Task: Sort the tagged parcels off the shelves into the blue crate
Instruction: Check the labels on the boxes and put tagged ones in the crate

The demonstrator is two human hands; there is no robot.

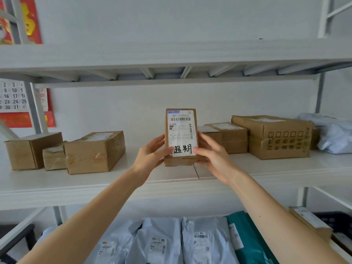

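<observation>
White shelf point(266, 168), white wall point(114, 103), calendar point(13, 96) left: your left hand point(150, 155) and right hand point(213, 155) grip upright parcel point(181, 130) labelled 891-H19 022, tagged 超期.

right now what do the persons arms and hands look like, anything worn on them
Both arms are bare. The left hand and right hand wear no gloves, and no ring shows on the visible fingers. The left forearm and right forearm are uncovered down to the frame edge, with no sleeve, watch or bracelet in view. The thumbnails look short and unpainted.
</observation>
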